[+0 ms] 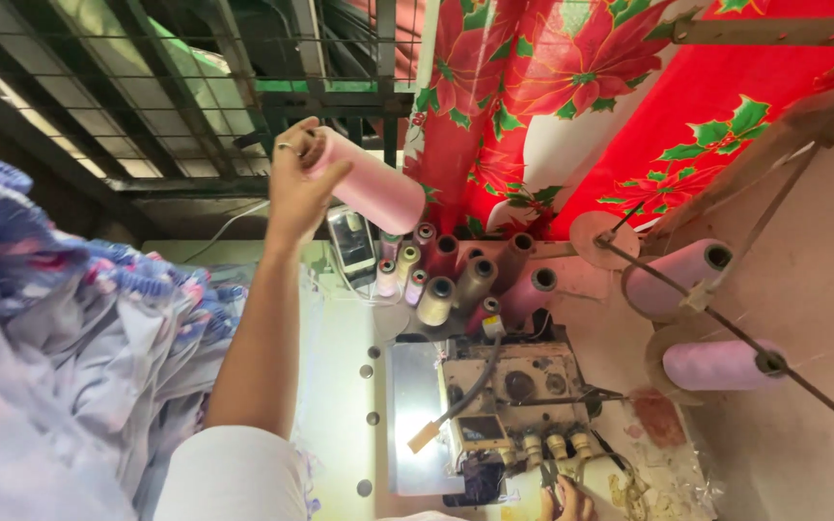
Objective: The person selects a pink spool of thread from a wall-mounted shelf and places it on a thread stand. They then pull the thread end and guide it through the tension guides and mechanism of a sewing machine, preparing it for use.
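The light, stiff pink thread cone (371,186), at twelve o'clock, is clasped at its narrow end by closed left-hand (296,183) fingers.

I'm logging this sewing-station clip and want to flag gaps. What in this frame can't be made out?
- Right hand, head view: cut off by the bottom edge; its grip on the small tool can't be judged.
- Needle area of the sewing machine: dark and too small.
- Pink thread cone in the left hand: its near end is hidden by the fingers.
- Phone screen: glare and blur.
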